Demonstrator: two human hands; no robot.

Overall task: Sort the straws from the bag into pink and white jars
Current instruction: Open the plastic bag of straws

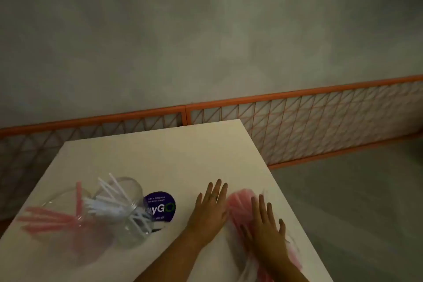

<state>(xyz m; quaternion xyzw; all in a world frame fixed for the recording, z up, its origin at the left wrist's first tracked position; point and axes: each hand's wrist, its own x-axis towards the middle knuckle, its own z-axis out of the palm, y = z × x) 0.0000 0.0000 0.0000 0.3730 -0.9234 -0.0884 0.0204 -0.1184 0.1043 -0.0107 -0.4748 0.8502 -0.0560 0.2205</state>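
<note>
Both hands lie flat with fingers straight on the near right part of the white table (174, 158): the left hand (211, 208) beside the clear bag (238, 204) of pink straws, the right hand (263, 222) pressing on it. At the near left, one glass jar (128, 224) holds white straws (107, 204); the jar (66, 194) left of it holds pink straws (45, 217). A purple sticker (160, 207) lies between jars and hands.

Single head-worn wide-angle view, facing forward and down, close over the white table (160, 155), tilted, wall (183, 30) and orange lattice barrier (320, 121) beyond
</note>
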